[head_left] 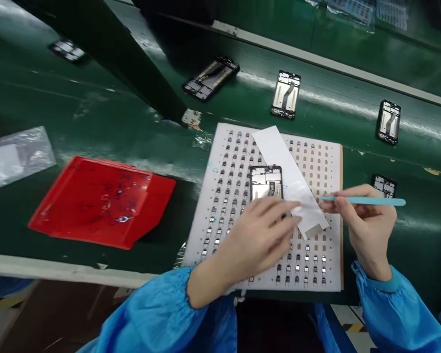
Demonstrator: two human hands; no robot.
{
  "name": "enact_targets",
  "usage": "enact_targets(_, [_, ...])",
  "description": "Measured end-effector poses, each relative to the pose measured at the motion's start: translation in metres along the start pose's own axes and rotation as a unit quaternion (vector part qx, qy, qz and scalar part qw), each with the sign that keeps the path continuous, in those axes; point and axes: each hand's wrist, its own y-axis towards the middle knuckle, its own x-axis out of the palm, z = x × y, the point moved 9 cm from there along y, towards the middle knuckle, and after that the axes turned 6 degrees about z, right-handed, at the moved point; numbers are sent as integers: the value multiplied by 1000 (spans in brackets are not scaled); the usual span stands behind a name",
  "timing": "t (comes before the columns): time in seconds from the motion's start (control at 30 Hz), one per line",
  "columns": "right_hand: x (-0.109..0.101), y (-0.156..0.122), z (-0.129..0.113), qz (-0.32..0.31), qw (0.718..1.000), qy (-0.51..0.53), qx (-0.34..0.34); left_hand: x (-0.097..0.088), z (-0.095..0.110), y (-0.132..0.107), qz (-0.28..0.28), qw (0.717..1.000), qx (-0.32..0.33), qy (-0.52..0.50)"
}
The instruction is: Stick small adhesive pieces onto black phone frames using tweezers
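A phone frame [266,179] with an exposed metal inside lies on a white board [202,245] set with rows of small dark parts. My left hand [255,238] is over the lower end of the frame, its fingers stretched out and slightly apart, blurred by motion. Whether it touches the frame I cannot tell. Just beyond those fingertips, a white paper strip [290,166] lies slanted across the board. My right hand [371,223] pinches a slim teal stick-like tool [378,201] above the board's right edge. The tool's tip points left, near the strip.
A red bin [95,201] rests on the green bench at left, beside a clear plastic bag [18,157]. Several more phone frames, one of them here [285,94], lie along the back. A dark green post [132,63] slants down behind the board.
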Motion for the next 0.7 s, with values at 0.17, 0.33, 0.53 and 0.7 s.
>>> enact_targets(0.17, [80,23,14,-35,995,78,42,-33,-76,5,79,991,-83,69])
enact_targets(0.33, [104,37,37,-55,995,67,55,-23,-91,8,48,992,-75,85])
enact_targets(0.53, [100,37,40,-51,996,48,61,-19,-90,13,24,990,-72,119])
enact_targets(0.7, [100,36,41,-38,996,49,58,-17,-88,14,17,989,-64,134])
